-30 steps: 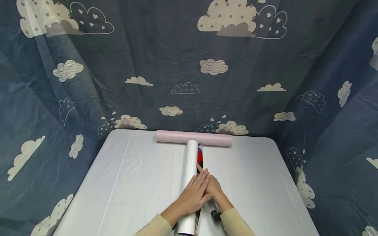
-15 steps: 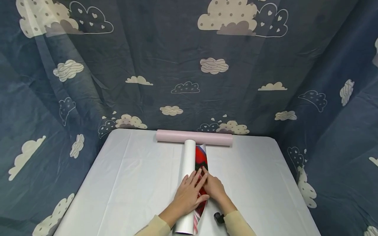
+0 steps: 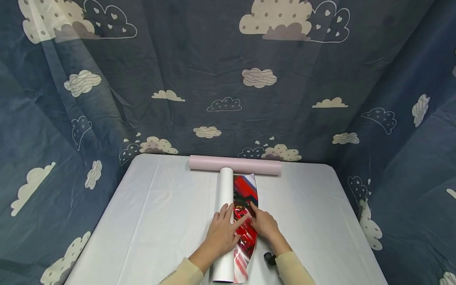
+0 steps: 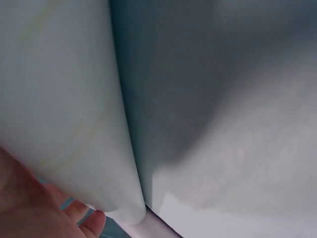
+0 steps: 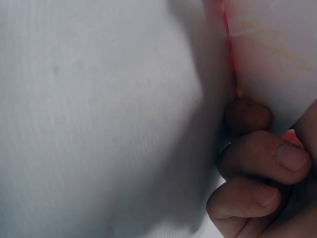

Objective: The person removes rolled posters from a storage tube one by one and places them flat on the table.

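Note:
A white rolled poster [image 3: 225,221] lies lengthwise down the middle of the table [image 3: 160,221]. Its loose flap [image 3: 246,190] is unrolled to the right and shows a red print. My left hand [image 3: 222,228] rests flat on the roll with straight fingers. In the left wrist view the roll's white curve [image 4: 64,99] fills the left side above my fingers [image 4: 94,223]. My right hand [image 3: 263,223] holds the flap's right edge. In the right wrist view my fingers [image 5: 257,163] curl at the paper's edge [image 5: 277,49].
A pink roll [image 3: 235,165] lies crosswise at the table's far edge, touching the poster's far end. A small black object [image 3: 268,258] sits by my right wrist. Blue cloud-print cloth [image 3: 228,79] hangs behind and on both sides. White cloth covers the table.
The poster has opened wider: my right hand has drawn the flap rightwards, baring more red print. My left hand has shifted slightly left with the roll.

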A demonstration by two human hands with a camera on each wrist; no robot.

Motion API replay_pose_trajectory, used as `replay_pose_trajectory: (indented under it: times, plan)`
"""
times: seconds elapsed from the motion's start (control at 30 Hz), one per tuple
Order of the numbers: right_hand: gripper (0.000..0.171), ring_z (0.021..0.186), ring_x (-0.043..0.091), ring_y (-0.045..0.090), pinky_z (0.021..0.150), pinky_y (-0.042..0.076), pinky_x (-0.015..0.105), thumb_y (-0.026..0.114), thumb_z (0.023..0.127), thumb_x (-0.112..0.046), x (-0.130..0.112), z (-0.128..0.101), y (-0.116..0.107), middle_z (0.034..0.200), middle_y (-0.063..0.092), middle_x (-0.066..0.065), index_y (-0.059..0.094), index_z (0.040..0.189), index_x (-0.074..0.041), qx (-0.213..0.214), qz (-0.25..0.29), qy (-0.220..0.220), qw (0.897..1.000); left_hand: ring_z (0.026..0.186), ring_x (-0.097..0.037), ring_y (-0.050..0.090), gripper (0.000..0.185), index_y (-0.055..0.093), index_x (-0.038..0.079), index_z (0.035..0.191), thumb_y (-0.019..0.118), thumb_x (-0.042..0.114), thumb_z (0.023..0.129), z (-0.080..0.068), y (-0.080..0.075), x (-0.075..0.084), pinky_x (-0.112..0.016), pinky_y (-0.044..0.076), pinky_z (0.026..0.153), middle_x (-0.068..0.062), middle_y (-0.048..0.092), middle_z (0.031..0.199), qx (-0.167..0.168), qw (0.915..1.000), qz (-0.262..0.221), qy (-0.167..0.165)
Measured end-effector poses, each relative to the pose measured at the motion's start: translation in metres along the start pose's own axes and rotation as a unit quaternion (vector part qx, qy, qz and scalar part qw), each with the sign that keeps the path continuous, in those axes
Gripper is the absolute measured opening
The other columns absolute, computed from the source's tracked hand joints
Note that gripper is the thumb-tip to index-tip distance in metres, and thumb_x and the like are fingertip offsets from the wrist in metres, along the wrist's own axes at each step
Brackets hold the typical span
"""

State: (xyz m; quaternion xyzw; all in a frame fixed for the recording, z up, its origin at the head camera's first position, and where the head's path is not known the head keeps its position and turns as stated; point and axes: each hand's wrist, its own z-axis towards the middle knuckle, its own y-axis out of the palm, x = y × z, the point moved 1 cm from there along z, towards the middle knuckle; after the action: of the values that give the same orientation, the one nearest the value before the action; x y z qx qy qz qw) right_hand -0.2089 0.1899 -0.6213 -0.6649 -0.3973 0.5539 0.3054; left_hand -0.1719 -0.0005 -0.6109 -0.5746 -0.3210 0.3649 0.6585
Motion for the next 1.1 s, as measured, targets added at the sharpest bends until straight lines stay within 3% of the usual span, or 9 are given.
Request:
replay_pose_trajectory:
  times: [0.1, 0.23, 0.37, 0.53, 0.67, 0.83, 0.9, 1.1]
  plan:
    - [0.064, 0.081, 0.029, 0.063, 0.069, 0.057, 0.049, 0.070, 0.098, -0.017, 0.002, -0.001, -0.002, 0.122, 0.073, 0.028, 0.050, 0.159, -0.014, -0.007, -0.006, 0.010, 1.000, 0.147, -0.036, 0.038, 0.067, 0.049, 0.046, 0.157, 0.069, 0.038, 0.093, -0.001, -0.003, -0.002, -0.043, 0.048, 0.105, -0.019, 0.040, 0.163, -0.004, 1.0000, -0.002, -0.006]
    - [0.064, 0.091, 0.034, 0.069, 0.073, 0.058, 0.052, 0.069, 0.099, -0.019, 0.005, -0.002, -0.006, 0.127, 0.072, 0.029, 0.049, 0.160, -0.015, -0.017, -0.015, 0.020, 1.000, 0.146, -0.038, 0.041, 0.051, 0.066, 0.041, 0.143, 0.064, 0.037, 0.092, -0.003, -0.003, -0.005, -0.045, 0.048, 0.105, -0.020, 0.042, 0.163, 0.007, 0.9999, 0.003, -0.012]
    - [0.065, 0.087, 0.031, 0.065, 0.068, 0.051, 0.045, 0.069, 0.100, -0.021, 0.009, -0.003, -0.010, 0.127, 0.072, 0.029, 0.048, 0.161, -0.016, -0.023, -0.018, 0.019, 0.999, 0.146, -0.039, 0.043, 0.036, 0.079, 0.030, 0.122, 0.063, 0.037, 0.091, -0.007, 0.002, -0.009, -0.050, 0.043, 0.109, -0.019, 0.045, 0.162, 0.047, 0.9988, -0.002, -0.012]
    - [0.065, 0.079, 0.028, 0.058, 0.063, 0.041, 0.039, 0.069, 0.101, -0.021, 0.015, -0.004, -0.013, 0.122, 0.072, 0.030, 0.047, 0.161, -0.016, -0.027, -0.015, 0.020, 0.999, 0.148, -0.039, 0.042, 0.020, 0.075, 0.024, 0.103, 0.067, 0.038, 0.092, -0.012, 0.003, -0.013, -0.056, 0.040, 0.114, -0.017, 0.047, 0.162, 0.101, 0.9948, -0.011, -0.003]
    - [0.064, 0.076, 0.027, 0.055, 0.063, 0.040, 0.038, 0.067, 0.101, -0.019, 0.020, -0.004, -0.014, 0.120, 0.072, 0.030, 0.046, 0.162, -0.016, -0.026, -0.016, 0.023, 0.999, 0.154, -0.036, 0.036, 0.023, 0.071, 0.023, 0.109, 0.066, 0.041, 0.096, -0.013, 0.002, -0.015, -0.058, 0.038, 0.120, -0.012, 0.044, 0.166, 0.091, 0.9958, -0.009, 0.001]
    - [0.064, 0.070, 0.025, 0.051, 0.061, 0.038, 0.036, 0.066, 0.101, -0.019, 0.027, -0.004, -0.017, 0.097, 0.072, 0.023, 0.046, 0.162, -0.016, -0.027, -0.014, 0.022, 0.999, 0.161, -0.032, 0.030, 0.028, 0.067, 0.021, 0.116, 0.066, 0.040, 0.096, -0.012, -0.001, -0.018, -0.059, 0.034, 0.126, -0.005, 0.042, 0.170, 0.070, 0.9974, -0.005, 0.014]
    - [0.064, 0.066, 0.023, 0.047, 0.060, 0.036, 0.035, 0.066, 0.101, -0.019, 0.030, -0.004, -0.018, 0.086, 0.067, 0.018, 0.045, 0.162, -0.017, -0.029, -0.010, 0.024, 0.999, 0.161, -0.032, 0.031, 0.030, 0.066, 0.018, 0.117, 0.067, 0.039, 0.095, -0.011, -0.002, -0.019, -0.060, 0.033, 0.127, -0.004, 0.045, 0.169, 0.070, 0.9972, -0.006, 0.026]
    - [0.065, 0.063, 0.021, 0.043, 0.058, 0.035, 0.034, 0.066, 0.102, -0.020, 0.038, -0.008, -0.021, 0.074, 0.059, 0.009, 0.043, 0.163, -0.017, -0.035, -0.006, 0.024, 0.999, 0.156, -0.031, 0.043, 0.034, 0.067, 0.017, 0.125, 0.068, 0.035, 0.096, -0.010, -0.001, -0.021, -0.058, 0.033, 0.128, -0.002, 0.062, 0.154, 0.052, 0.9969, -0.003, 0.058]
